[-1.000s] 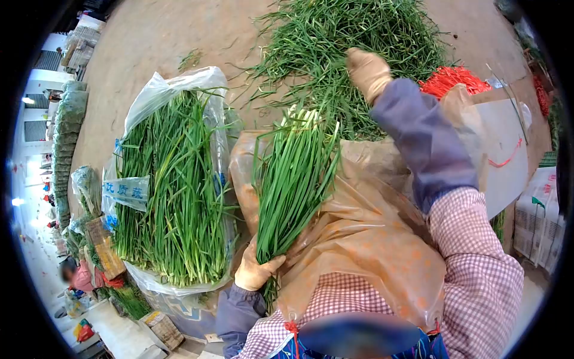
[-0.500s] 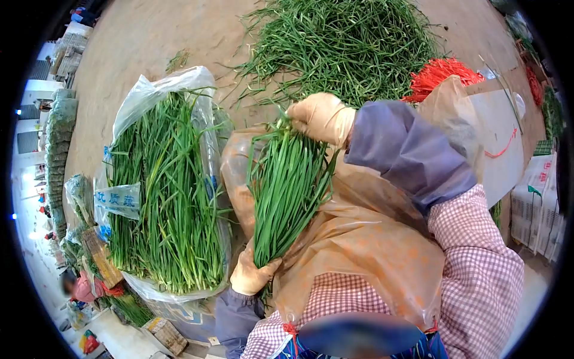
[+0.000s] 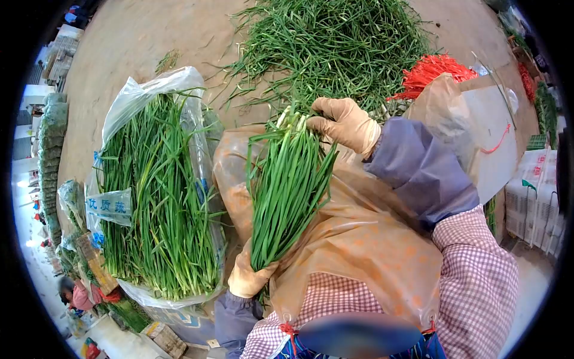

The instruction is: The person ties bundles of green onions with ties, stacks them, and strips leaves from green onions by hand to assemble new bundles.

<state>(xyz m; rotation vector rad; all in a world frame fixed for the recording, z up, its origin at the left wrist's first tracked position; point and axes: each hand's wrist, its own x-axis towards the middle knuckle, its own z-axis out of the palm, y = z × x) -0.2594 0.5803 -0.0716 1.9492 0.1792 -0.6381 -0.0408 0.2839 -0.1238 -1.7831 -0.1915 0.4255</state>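
My left hand [image 3: 250, 274], in a tan glove, is closed round the leafy lower end of a bunch of garlic chives [image 3: 288, 197]. The pale stem ends point up and away from me. Beside those ends, my right hand [image 3: 347, 122], also gloved, has its fingers curled in with the thumb touching or close to the stems. Whether anything is pinched there cannot be made out. To the left, a clear plastic bag [image 3: 128, 105] printed with blue lettering lies open, packed with more garlic chives [image 3: 161, 203]. A translucent brown apron [image 3: 371, 245] covers my lap.
A large loose heap of garlic chives [image 3: 335, 51] lies on the floor ahead. Red plastic ties [image 3: 436, 75] sit at its right, near a pale board [image 3: 493, 131]. White crates [image 3: 532, 197] stand far right. Another person [image 3: 84, 294] is at the lower left.
My right hand has shifted right and slightly down, uncovering the pale stem ends. The left hand still grips the bunch, and the view has shifted slightly.
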